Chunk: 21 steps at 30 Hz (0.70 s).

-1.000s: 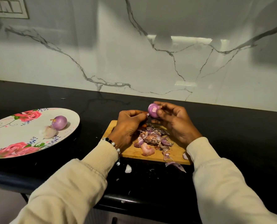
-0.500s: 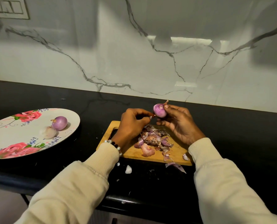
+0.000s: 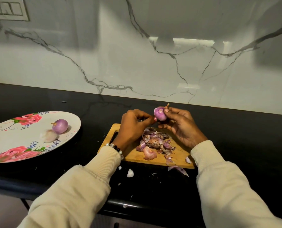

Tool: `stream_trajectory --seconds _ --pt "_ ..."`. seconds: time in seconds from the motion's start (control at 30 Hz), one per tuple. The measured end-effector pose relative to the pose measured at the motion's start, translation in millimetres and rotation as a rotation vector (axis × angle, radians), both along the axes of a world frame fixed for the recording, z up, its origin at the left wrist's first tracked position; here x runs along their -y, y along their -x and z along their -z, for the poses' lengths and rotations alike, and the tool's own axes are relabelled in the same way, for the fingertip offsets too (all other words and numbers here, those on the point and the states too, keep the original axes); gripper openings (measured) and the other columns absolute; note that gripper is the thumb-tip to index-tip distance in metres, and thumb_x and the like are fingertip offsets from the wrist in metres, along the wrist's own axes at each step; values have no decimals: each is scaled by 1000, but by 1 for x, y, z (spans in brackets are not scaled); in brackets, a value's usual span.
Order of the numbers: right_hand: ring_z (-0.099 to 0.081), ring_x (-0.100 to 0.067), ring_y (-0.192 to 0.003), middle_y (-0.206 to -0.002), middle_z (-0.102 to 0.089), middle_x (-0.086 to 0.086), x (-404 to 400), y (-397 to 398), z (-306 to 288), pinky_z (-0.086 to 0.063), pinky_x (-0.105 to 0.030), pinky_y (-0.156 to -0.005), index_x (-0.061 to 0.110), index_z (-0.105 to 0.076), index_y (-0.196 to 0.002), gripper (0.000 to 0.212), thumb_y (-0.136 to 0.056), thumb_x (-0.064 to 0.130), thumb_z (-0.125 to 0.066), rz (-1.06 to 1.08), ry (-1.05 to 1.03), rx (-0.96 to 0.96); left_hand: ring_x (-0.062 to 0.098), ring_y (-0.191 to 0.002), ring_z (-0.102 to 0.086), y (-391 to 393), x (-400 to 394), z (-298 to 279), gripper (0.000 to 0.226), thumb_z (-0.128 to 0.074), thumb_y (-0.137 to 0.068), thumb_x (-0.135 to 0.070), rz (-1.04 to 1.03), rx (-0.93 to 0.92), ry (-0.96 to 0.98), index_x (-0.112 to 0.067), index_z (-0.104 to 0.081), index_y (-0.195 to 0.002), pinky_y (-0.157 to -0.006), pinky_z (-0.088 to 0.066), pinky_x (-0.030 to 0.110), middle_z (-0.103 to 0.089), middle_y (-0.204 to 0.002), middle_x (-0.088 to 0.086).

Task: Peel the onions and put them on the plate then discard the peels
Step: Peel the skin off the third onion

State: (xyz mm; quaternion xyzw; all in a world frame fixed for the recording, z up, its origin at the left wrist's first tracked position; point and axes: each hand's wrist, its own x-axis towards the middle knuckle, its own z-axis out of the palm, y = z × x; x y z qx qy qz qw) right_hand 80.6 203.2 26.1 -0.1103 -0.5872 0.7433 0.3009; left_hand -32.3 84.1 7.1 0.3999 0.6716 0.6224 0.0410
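The right hand [image 3: 181, 127] pinched one purple onion [image 3: 160, 114] in curled fingertips; the left hand [image 3: 133, 125] nipped a scrap of skin just beside it. Below both hands lay one heap of peels [image 3: 155, 142] on one cutting board [image 3: 178, 157]. Far left, one floral plate [image 3: 8, 145] held two peeled onions [image 3: 60, 126].

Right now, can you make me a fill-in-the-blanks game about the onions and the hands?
1. The right hand holds a purple ____ above the board.
2. The plate is painted with pink ____.
3. The peels lie piled on the wooden ____.
4. The number of peeled onions lying on the plate is ____.

Missing words: onion; roses; board; two
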Motion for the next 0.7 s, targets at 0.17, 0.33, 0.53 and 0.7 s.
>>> stream_trajectory --seconds 0.17,0.33,0.53,0.7 --pt "-72 -19 -79 -97 -71 -15 4 2 3 -58 -25 -59 0 -67 -107 17 -98 5 -53 -20 -12 18 13 -88 -68 -1 -1 1 5 -78 -79 -7 17 120 -27 -8 -77 -84 -85 -57 44 -71 -91 -1" --pt "-72 -20 -83 -95 -74 -13 6 3 3 -61 -27 -64 1 -67 -105 16 -97 3 -54 -62 -17 1 19 -91 -65 -2 -2 3 3 -73 -80 -8 -11 88 -8 -10 -72 -83 -83 -57 45 -67 -95 4" --pt "-71 -23 -93 -107 -71 -15 5 2 4 -61 -30 -70 4 -68 -108 21 -95 -1 -53 -104 -66 -28 29 -85 -66 3 -4 5 9 -66 -82 -22 110 257 -1 -15 -70 -79 -80 -57 53 -69 -86 11" --pt "-69 -26 -94 -109 -71 -10 -1 0 5 -60 -29 -66 6 -68 -113 26 -93 -4 -54 -94 -89 -72 28 -76 -58 11 -6 3 18 -62 -84 -18 15 482 -70 -19 -68 -68 -67 -49 41 -63 -70 6"
